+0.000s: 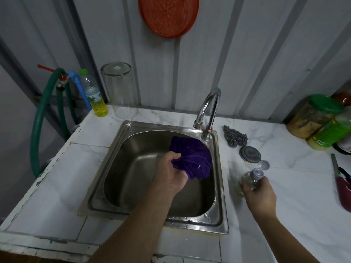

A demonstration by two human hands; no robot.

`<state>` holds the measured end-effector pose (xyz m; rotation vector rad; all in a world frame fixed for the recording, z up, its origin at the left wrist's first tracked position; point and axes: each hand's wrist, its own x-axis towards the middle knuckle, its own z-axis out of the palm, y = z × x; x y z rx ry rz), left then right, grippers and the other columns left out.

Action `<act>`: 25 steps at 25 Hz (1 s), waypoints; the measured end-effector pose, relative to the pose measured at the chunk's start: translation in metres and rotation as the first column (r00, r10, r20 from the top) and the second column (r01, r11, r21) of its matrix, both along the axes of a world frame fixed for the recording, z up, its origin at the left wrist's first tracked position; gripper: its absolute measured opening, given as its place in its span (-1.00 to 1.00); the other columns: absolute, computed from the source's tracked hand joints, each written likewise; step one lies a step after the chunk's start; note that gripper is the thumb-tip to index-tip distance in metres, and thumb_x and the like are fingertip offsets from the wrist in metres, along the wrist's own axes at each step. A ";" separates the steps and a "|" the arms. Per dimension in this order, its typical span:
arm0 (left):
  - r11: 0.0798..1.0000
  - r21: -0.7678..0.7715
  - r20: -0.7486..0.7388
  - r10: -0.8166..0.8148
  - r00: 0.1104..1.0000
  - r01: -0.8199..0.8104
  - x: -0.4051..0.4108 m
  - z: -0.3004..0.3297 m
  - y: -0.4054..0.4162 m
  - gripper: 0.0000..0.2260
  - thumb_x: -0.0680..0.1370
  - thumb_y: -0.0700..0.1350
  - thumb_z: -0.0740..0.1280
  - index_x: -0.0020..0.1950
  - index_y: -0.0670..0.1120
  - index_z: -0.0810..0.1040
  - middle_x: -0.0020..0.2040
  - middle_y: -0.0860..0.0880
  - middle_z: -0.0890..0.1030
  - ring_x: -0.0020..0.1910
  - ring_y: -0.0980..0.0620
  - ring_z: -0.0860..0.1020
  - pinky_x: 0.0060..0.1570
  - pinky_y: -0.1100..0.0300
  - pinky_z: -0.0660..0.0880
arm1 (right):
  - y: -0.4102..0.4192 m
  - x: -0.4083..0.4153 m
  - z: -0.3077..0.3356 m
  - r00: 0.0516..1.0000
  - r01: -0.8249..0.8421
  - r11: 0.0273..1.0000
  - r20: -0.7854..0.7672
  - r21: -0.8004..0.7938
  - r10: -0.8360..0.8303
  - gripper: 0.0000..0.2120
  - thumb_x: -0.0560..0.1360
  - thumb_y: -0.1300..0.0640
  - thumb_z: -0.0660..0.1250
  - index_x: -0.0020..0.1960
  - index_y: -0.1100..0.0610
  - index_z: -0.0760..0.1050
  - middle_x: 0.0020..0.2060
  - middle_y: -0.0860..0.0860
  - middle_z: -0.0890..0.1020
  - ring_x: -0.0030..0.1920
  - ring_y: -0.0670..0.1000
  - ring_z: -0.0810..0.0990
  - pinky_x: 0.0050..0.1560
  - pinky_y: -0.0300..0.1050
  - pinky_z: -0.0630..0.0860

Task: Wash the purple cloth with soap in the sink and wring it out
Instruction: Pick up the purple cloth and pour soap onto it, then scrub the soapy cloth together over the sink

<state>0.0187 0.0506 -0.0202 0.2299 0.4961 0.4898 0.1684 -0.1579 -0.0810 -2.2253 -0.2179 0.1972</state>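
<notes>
Our left hand [171,173] bunches the purple terry cloth [191,158] by the steel sink's [220,186] right wall; our right hand's [260,194] fingers wrap the clear soap bottle [250,180]. Soaping, scrubbing and wringing seem left.

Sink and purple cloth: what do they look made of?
Sink: likely stainless steel, brushed grey with mirror-like glints and water drops on the rim. Purple cloth: soft, plush fabric, possibly microfibre, with ribbed pile, bunched in the left hand over the basin.

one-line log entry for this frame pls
left hand: grip on purple cloth over sink | right hand: grip on clear bottle on counter | faucet: no water seen
</notes>
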 end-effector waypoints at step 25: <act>0.949 0.288 -0.187 -0.076 0.979 0.128 -0.019 -0.011 0.022 -0.57 0.57 0.04 0.37 0.36 -0.18 0.56 0.24 -0.21 0.68 0.20 -0.21 0.65 0.25 -0.15 0.56 | 0.147 -0.058 0.057 0.816 0.056 0.749 -0.463 0.660 0.346 -0.77 0.53 0.22 0.47 0.18 0.14 0.60 -0.01 0.17 0.76 0.01 0.25 0.74 0.04 0.18 0.69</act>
